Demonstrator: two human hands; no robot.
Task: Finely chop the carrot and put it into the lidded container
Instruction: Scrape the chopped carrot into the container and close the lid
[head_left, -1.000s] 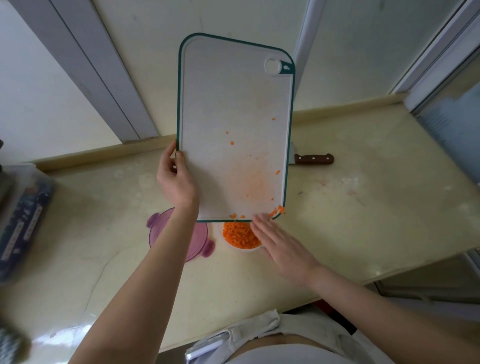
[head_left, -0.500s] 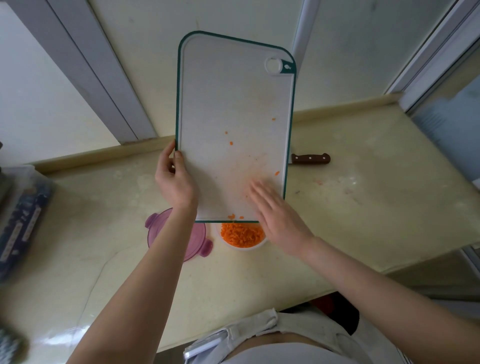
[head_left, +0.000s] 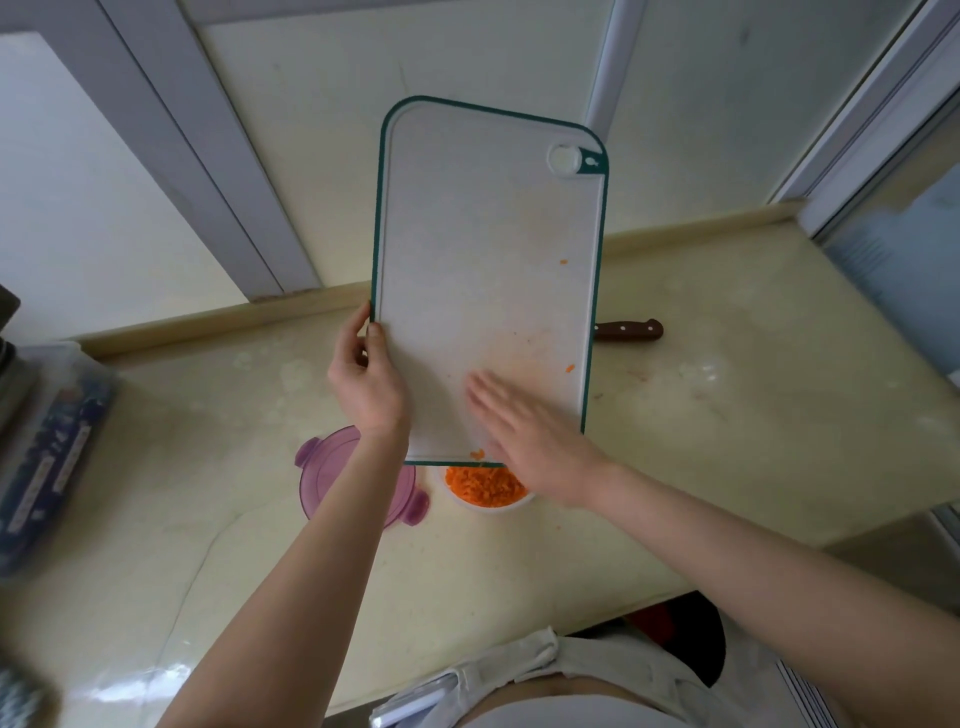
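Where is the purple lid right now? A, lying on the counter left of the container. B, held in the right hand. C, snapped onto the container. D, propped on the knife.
A: the purple lid lies flat on the counter beside the open container; the left hand grips the cutting board and the right hand lies flat on it.

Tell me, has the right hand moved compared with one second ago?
Yes. The right hand went up the picture and slightly left relative to the container; its fingers now lie on the cutting board.
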